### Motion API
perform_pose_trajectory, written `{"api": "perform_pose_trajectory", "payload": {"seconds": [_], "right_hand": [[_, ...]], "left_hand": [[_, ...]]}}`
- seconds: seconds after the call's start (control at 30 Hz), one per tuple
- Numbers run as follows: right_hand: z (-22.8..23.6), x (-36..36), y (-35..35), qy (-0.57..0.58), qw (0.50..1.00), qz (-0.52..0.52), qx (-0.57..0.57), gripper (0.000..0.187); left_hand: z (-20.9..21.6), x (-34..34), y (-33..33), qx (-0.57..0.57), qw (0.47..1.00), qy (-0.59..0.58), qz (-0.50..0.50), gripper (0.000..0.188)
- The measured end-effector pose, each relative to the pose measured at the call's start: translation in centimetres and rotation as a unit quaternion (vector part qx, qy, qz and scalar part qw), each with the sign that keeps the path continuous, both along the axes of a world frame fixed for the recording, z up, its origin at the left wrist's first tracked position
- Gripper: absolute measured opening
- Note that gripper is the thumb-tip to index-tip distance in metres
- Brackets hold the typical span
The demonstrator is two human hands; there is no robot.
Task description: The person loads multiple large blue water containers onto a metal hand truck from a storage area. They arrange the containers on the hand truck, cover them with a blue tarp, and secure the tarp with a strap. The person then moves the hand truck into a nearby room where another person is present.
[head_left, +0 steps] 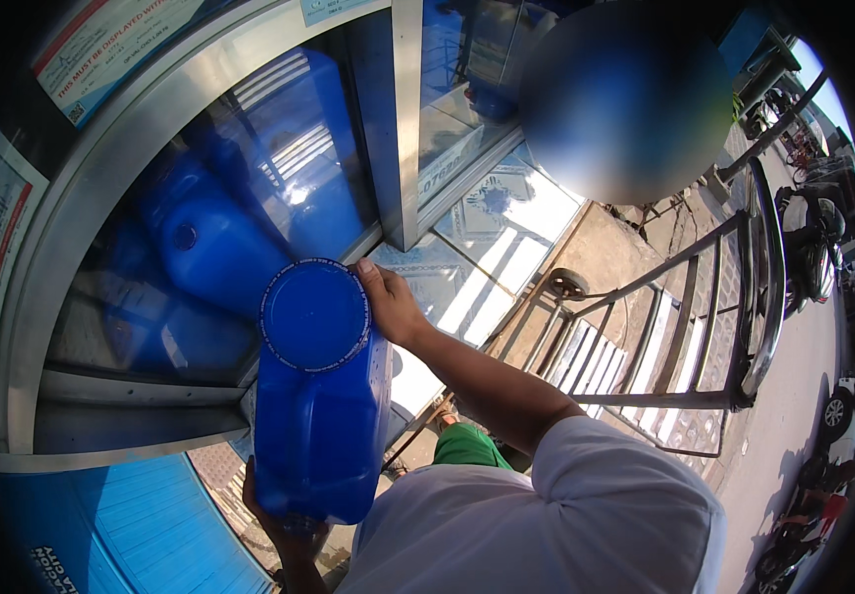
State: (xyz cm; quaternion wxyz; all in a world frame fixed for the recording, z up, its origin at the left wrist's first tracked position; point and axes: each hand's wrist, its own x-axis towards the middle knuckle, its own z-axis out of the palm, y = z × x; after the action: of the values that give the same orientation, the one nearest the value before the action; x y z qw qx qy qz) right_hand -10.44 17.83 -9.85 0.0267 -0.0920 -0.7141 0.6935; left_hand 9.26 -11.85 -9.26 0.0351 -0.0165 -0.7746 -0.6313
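Note:
A blue plastic water jug (pixel 323 436) is between my two hands, in front of the metal-framed opening, with its wide round blue cap (pixel 315 315) toward the far end. My right hand (pixel 388 302) grips the right side of the cap, thumb along its rim. Below, my left hand (pixel 289 535) is wrapped round the jug's near end; the jug hides part of its fingers. A small fitting (pixel 301 522) shows beside that hand, too shadowed to make out. Another blue jug (pixel 214 243) lies behind the glass, just beyond the one I hold.
A metal frame (pixel 405 119) borders the glass, beside a white tiled ledge (pixel 467 277). On the right stands a metal-railed cart (pixel 680 399) with slats. Motorcycles (pixel 808 243) line the road farther right. A blue ribbed panel (pixel 160 515) is at the lower left.

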Motion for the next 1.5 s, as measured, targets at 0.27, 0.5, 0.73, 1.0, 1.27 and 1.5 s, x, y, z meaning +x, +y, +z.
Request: {"api": "perform_pose_trajectory", "payload": {"seconds": [0.27, 0.5, 0.73, 1.0, 1.27, 1.5], "right_hand": [[0.1, -1.4, 14.0, 0.005, 0.989, -0.147, 0.017, 0.073], [-0.3, -0.7, 23.3, 0.124, 0.935, -0.322, 0.084, 0.067], [-3.6, 7.4, 15.7, 0.197, 0.882, -0.305, 0.299, 0.1], [-6.2, -0.4, 31.5, 0.213, 0.807, -0.55, 0.039, 0.073], [-7.5, -2.5, 51.4, 0.279, 0.789, -0.544, -0.06, 0.072], [-8.3, -3.1, 64.7, 0.267, 0.838, -0.436, -0.191, 0.067]], "left_hand": [[-1.7, -9.9, 9.4, 0.084, 0.982, 0.041, -0.165, 0.13], [-0.8, -18.0, 22.9, 0.102, 0.965, 0.021, -0.242, 0.125], [-2.2, -24.9, 38.1, 0.108, 0.952, 0.06, -0.28, 0.115], [-3.8, -27.4, 49.8, -0.045, 0.891, 0.19, -0.41, 0.114], [-17.9, -25.7, 30.2, -0.211, 0.867, -0.012, -0.451, 0.082], [-20.0, -19.8, 4.3, -0.489, 0.77, -0.241, -0.332, 0.076]]}}
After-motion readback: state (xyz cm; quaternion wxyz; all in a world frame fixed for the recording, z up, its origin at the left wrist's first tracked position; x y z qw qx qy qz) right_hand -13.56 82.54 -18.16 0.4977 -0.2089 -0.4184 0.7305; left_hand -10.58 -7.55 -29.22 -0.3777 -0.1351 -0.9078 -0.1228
